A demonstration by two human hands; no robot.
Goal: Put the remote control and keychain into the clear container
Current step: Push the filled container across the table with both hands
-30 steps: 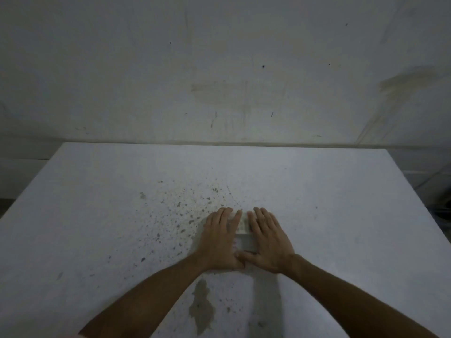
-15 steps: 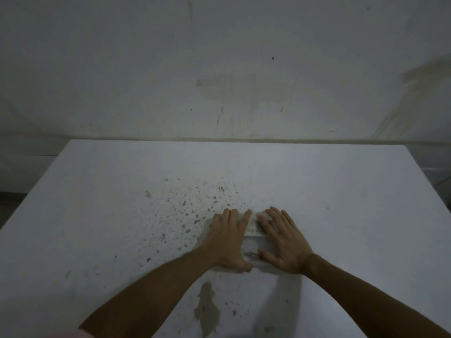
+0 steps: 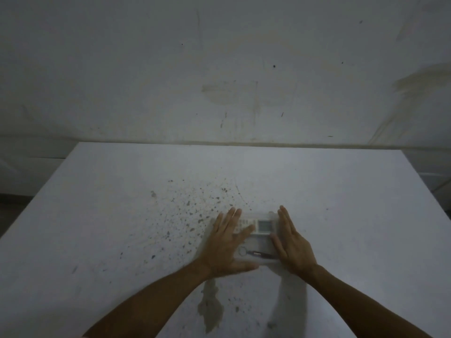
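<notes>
Your left hand [image 3: 228, 247] and right hand [image 3: 291, 245] lie flat and open on either side of the clear container [image 3: 256, 261] on the table [image 3: 122, 191], clamped on nothing. The remote control [image 3: 258, 225] and the keychain [image 3: 256, 253] look to be inside it already, remote at the far side, keychain nearer you. Judged from this, the placing is done, and all that remains is to lift your hands clear without nudging the container.

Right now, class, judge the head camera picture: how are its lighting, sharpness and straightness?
Head view: dim, flat, bluish light; a soft shadow lies on the table under the right hand. Head view: the left hand is motion-blurred at its thumb. Head view: the clear container hardly shows, though the remote control and keychain read fairly well. Head view: wide-angle lens bends the wall line.
</notes>
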